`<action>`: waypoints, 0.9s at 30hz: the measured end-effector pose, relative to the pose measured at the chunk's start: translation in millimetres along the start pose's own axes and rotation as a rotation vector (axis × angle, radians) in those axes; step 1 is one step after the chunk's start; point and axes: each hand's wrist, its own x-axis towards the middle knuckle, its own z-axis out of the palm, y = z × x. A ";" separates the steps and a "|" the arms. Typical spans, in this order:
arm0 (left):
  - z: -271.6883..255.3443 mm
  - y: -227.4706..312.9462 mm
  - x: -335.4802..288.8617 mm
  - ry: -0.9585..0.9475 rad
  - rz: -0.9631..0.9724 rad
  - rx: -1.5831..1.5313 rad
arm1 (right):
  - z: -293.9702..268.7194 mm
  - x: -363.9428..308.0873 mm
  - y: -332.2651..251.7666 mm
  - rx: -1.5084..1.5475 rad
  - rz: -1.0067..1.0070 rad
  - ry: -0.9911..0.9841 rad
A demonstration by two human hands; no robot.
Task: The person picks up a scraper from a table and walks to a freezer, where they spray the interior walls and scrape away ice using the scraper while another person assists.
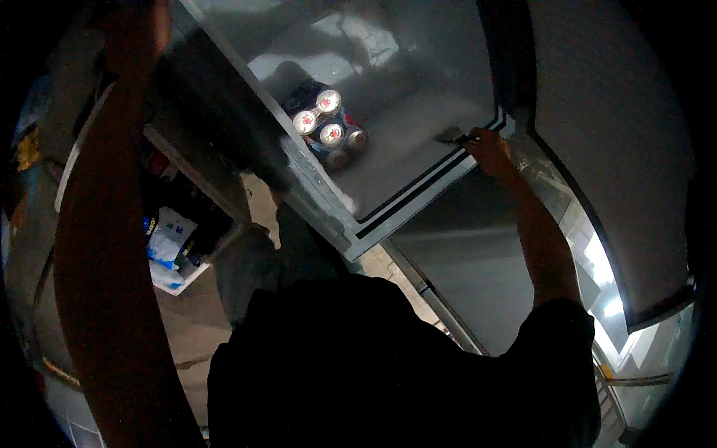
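A chest-like cold cabinet with a pale rim [407, 207] and dark seal stands open before me. My right hand [489, 151] is closed at its near right corner. From those fingers a small dark flat-ended tool [450, 135] points into the cabinet; its exact kind is too dim to tell. Inside, by the left wall, stands a pack of drink cans [331, 133] with silvery tops, several in dark wrapping. My left arm reaches far up along the left side. The left hand [146, 33] is in shadow at the upper edge, its fingers mostly out of sight.
A large dark lid or door panel [605, 149] stands at the right. Lower left, an open container [187, 282] holds white and blue packages [170, 237]. A grey flat surface [455, 246] lies beyond the cabinet's near edge. Pale tiles [392, 275] show below.
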 end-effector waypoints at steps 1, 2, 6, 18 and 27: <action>-0.5 1.6 -0.6 -0.003 -0.006 0.003 | -4.0 4.5 -8.5 -0.054 -0.041 -0.004; -0.1 1.9 -3.1 -0.007 -0.011 0.008 | -10.6 7.6 -26.5 -0.109 -0.080 -0.010; -0.8 7.2 -6.6 -0.019 -0.026 -0.010 | -17.0 17.2 -22.6 -0.338 -0.308 0.022; -9.8 17.1 -4.0 -0.012 0.008 -0.004 | 29.0 72.2 -76.0 -0.310 -0.069 -0.184; -9.3 5.0 -1.7 0.002 0.004 0.003 | -39.0 64.8 -9.5 -0.312 -0.082 -0.008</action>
